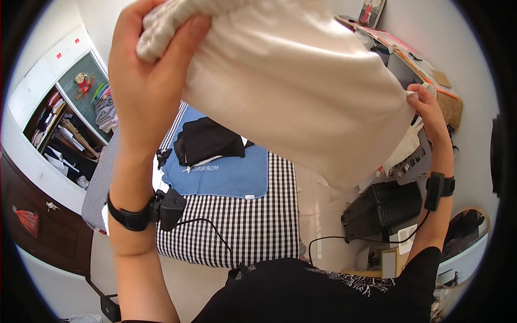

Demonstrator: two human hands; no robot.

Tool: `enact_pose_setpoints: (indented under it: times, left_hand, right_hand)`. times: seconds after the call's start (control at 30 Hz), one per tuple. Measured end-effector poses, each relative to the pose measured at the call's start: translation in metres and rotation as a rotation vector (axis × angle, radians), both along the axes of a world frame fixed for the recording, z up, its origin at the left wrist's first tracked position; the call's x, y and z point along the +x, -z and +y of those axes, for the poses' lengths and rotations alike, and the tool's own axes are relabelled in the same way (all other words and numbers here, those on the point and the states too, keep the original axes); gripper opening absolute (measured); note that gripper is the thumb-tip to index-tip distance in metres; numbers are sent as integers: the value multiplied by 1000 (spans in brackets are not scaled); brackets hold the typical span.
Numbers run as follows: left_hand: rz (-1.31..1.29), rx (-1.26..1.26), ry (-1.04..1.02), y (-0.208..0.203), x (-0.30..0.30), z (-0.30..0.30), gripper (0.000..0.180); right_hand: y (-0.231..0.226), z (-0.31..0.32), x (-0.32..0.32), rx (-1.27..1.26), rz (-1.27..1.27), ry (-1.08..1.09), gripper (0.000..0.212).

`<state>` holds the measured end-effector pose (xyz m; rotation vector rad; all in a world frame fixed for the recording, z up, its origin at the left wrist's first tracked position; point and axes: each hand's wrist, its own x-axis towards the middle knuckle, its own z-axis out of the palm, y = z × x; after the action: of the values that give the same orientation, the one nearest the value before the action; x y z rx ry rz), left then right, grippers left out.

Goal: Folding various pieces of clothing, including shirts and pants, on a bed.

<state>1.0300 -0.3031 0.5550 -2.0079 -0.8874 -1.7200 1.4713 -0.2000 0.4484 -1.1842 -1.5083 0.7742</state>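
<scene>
A cream garment [301, 91] with a gathered elastic band is stretched out in the air between my hands. At the upper left my left hand [148, 75] is closed around the gathered band, thumb on the near side. My right hand [428, 110] pinches a corner of the cloth at the right. The fabric hangs in soft folds, and its top runs out of the picture, so its full shape is hidden. Below it, a folded black garment [207, 141] rests on a blue cloth [231, 183], partly covered by the cream fabric.
The blue cloth lies on a bed with a black-and-white checked cover [226, 231]. Right of the bed stand a black suitcase [385, 207] and a cluttered shelf [409, 59]. An open wardrobe [67, 126] is at the left. Cables [215, 231] trail from both wrist straps.
</scene>
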Motion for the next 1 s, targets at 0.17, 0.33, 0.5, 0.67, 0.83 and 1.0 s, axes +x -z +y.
enact_pose_setpoints:
  times: [0.17,0.33,0.5,0.67,0.83,1.0]
  left_hand:
    - [-142,-257,148,-17,67,-23,26]
    - [-207,-456,330,-12,63,-34,37]
    - [-324,-609,146,28,26,-47,38]
    - [-628,-688,122,77,-59,-64,35]
    - [-750,-743,-101,141,-187,-96,35]
    - [-923,-772,-138,241,-327,-130,36]
  right_hand:
    - [8,14,25,-90,-18,-9,13]
    - [36,41,29,-231,9,-244,17]
    - [75,81,-34,-378,-139,-405,16]
    - [125,108,-150,-441,-193,-577,19]
    - [168,115,-302,-443,-383,-797,17]
    - [249,107,-458,-315,-521,-844,14]
